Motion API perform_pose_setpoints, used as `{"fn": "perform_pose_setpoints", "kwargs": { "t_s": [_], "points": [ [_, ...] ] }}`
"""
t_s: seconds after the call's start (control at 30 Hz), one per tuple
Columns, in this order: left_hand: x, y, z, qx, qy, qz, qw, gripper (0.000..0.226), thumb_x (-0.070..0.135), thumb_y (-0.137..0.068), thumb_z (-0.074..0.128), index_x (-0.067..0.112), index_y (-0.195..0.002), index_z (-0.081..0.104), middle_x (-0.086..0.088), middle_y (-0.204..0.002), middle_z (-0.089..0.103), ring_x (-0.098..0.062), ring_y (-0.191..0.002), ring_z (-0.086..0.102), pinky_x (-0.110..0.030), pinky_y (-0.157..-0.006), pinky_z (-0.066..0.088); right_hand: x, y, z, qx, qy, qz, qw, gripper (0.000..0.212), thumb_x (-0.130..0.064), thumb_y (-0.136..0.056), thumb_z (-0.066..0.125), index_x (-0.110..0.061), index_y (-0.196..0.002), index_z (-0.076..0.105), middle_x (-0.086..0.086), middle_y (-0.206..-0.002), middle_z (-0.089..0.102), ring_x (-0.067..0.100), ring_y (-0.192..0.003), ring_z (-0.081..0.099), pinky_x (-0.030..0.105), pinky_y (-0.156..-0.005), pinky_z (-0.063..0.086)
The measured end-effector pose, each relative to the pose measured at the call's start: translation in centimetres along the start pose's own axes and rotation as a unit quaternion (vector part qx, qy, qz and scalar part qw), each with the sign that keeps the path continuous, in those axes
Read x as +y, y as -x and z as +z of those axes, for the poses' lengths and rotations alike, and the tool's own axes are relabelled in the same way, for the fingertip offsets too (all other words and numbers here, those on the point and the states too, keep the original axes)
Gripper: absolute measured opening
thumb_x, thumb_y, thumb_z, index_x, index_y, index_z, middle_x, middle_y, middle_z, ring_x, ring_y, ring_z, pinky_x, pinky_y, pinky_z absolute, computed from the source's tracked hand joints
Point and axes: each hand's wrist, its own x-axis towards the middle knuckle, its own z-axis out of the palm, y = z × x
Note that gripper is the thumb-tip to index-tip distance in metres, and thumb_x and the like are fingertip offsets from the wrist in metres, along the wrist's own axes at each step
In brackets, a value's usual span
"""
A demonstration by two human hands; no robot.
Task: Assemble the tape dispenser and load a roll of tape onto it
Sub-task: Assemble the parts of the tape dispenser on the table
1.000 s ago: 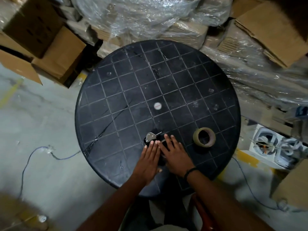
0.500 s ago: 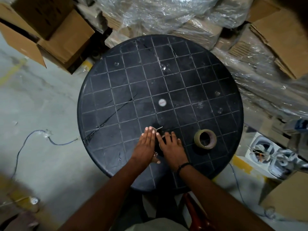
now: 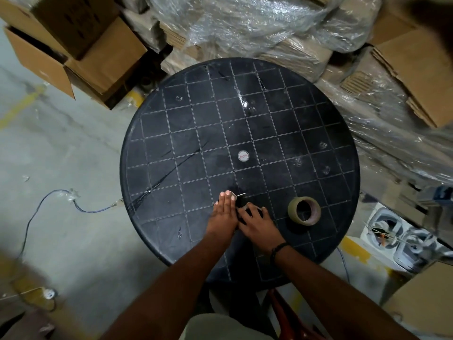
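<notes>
A black tape dispenser [image 3: 241, 205] lies on the round black table [image 3: 196, 133] near its front edge, mostly hidden under my hands. A small metal part [image 3: 235, 197] of it pokes out past my left fingertips. My left hand [image 3: 223, 214] lies flat on the dispenser's left side, fingers straight and together. My right hand [image 3: 257, 223] sits against it on the right, fingers curled onto the dark body. A brown roll of tape [image 3: 293, 210] lies flat on the table, a hand's width to the right of my right hand.
Cardboard boxes [image 3: 103, 62] and plastic-wrapped stacks [image 3: 245, 25] crowd the table's far and right sides. A blue cable [image 3: 49, 200] trails over the concrete floor on the left. White fan-like units [image 3: 392, 231] sit on the floor at the right. A white cap [image 3: 243, 156] marks the table's centre.
My right fingers have curled from flat onto the dispenser. My left hand has slid forward over the metal part, covering most of it. The tape roll has not moved.
</notes>
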Motion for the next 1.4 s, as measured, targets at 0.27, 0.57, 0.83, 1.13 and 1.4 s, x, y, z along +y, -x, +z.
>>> {"fn": "perform_pose_setpoints", "kwargs": {
  "t_s": [0.27,0.57,0.83,1.13,1.4],
  "points": [
    [-0.4,0.2,-0.1,-0.018,0.016,-0.01,1.0,0.105,0.033,-0.095,0.064,0.001,-0.155,-0.017,-0.02,-0.163,-0.024,-0.037,-0.153,-0.017,-0.045,-0.126,0.017,-0.1,1.5,-1.2,-0.004,-0.039,-0.001,0.999,0.047,-0.015,-0.089,0.042,-0.022,-0.134,0.05,0.013,-0.147,0.043,0.041,-0.133,0.042,0.063,-0.094,0.045],
    [-0.2,0.7,-0.6,-0.007,0.033,0.006,0.999,0.094,0.023,-0.099,0.058,0.003,-0.156,-0.015,-0.017,-0.158,-0.03,-0.038,-0.154,-0.013,-0.046,-0.127,0.014,-0.8,2.1,-1.5,0.053,-0.21,0.16,0.963,0.051,-0.024,-0.078,0.071,-0.037,-0.123,0.052,-0.007,-0.138,0.043,0.021,-0.126,0.04,0.036,-0.077,0.057],
    [-0.7,-0.4,-1.4,-0.063,-0.031,0.058,0.996,0.121,0.036,-0.083,0.078,-0.002,-0.155,-0.011,-0.024,-0.164,-0.018,-0.041,-0.152,-0.015,-0.048,-0.126,0.013,-0.6,1.4,-1.3,-0.002,-0.253,0.257,0.933,0.066,-0.047,-0.089,0.059,-0.032,-0.148,0.034,0.006,-0.157,0.022,0.028,-0.142,0.027,0.047,-0.105,0.045],
    [-0.6,-1.3,-1.0,-0.093,-0.098,0.06,0.989,0.135,0.036,-0.072,0.087,-0.004,-0.154,-0.014,-0.03,-0.162,-0.02,-0.048,-0.15,-0.018,-0.054,-0.125,0.016,-0.9,1.3,-0.9,-0.026,-0.083,0.129,0.988,0.089,-0.017,-0.091,0.055,-0.019,-0.159,-0.003,0.005,-0.165,-0.019,0.031,-0.151,-0.016,0.076,-0.11,0.012],
    [0.1,-0.5,-2.1,-0.085,-0.085,0.047,0.992,0.129,0.028,-0.076,0.085,-0.008,-0.153,-0.013,-0.033,-0.16,-0.019,-0.05,-0.149,-0.014,-0.05,-0.123,0.015,0.0,0.1,-1.0,-0.055,-0.179,0.13,0.974,0.076,-0.025,-0.077,0.073,-0.017,-0.142,0.033,0.008,-0.137,0.039,0.028,-0.122,0.043,0.041,-0.074,0.059]
  ]
}}
